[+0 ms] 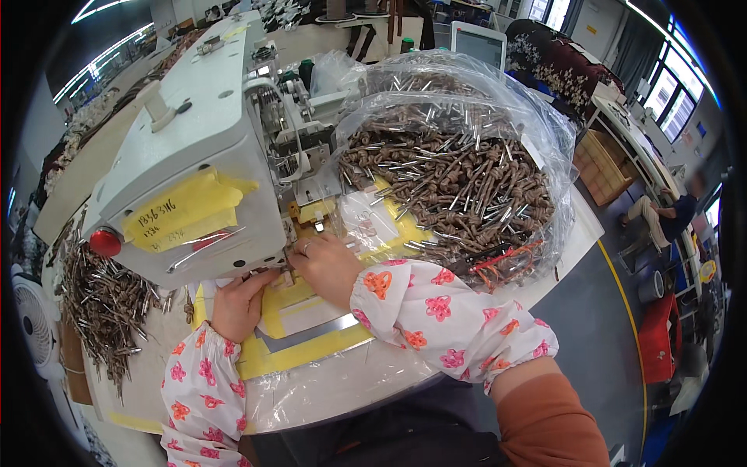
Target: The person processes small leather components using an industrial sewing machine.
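Both my hands are at the front of a white industrial sewing machine (pixel 194 148), close under its head. My left hand (pixel 237 305) reaches in from the left, thumb and fingers drawn together at the work spot. From the right comes my right hand (pixel 328 268), its fingers bent down and pinched beside the machine's foot area, a ring on one finger. Whatever lies between the fingertips is too small and covered to make out. Beneath the hands is a work plate with yellow tape (pixel 299 354). Flowered white sleeve covers (pixel 443 315) wrap both forearms.
Right of the machine, a big clear plastic bag (pixel 560 156) holds many brown knotted cords (pixel 459 179) with metal tips. More such cords (pixel 105 300) are heaped at the left. A red button (pixel 105 243) juts from the machine. A white fan (pixel 35 319) stands far left; a person sits far right.
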The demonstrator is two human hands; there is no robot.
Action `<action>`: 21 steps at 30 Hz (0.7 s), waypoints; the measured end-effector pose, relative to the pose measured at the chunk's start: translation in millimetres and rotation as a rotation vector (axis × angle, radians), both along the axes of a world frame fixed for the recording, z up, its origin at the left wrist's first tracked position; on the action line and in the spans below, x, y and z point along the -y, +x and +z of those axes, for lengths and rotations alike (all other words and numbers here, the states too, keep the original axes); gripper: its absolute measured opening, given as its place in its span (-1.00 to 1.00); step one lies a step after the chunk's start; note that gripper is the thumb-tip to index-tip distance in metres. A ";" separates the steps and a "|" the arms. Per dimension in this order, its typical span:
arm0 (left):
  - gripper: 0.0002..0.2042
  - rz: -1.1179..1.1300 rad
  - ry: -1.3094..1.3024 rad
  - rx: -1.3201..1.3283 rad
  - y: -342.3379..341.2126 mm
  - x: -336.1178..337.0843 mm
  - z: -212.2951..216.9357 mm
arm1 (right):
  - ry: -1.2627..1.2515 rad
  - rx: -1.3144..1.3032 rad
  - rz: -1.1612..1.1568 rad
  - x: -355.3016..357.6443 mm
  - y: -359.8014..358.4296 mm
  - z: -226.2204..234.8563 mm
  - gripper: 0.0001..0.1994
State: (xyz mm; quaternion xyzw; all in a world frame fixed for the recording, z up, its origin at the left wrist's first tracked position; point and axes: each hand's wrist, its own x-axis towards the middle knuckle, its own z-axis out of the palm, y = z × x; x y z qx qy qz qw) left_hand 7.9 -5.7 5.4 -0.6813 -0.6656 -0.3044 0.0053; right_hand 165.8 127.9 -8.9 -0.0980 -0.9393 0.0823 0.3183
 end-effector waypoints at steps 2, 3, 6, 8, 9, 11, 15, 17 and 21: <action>-0.68 -0.018 -0.026 0.136 3.7 6.2 8.6 | 0.012 -0.010 0.012 0.1 -3.6 1.5 -0.82; -0.68 0.070 -0.036 0.142 10.1 9.5 14.1 | -0.007 -0.080 0.017 0.4 -5.0 1.7 -0.86; -0.69 0.112 -0.004 0.054 11.7 22.8 14.4 | 0.002 -0.134 0.023 9.4 -4.6 0.7 -0.90; -0.69 0.085 0.031 -0.044 -10.5 34.2 10.1 | 0.029 -0.109 0.024 7.9 4.1 8.1 -0.91; -0.69 0.088 0.034 -0.038 -30.2 42.8 9.8 | 0.109 0.011 -0.023 10.2 17.4 22.5 -0.91; -0.70 0.212 -0.025 0.035 -57.8 62.8 9.9 | 0.201 0.180 -0.123 8.2 49.7 61.3 -0.92; -0.77 0.232 -0.015 -0.143 -47.2 67.1 24.2 | 0.384 0.123 -0.434 -54.7 136.6 113.8 -0.86; -0.82 0.213 0.136 -0.283 -21.1 48.7 34.7 | 0.470 0.238 -0.635 -80.4 177.8 122.2 -0.84; -0.76 0.075 0.064 -0.141 12.5 6.0 11.9 | 0.501 0.364 -0.642 -113.5 212.0 110.0 -0.86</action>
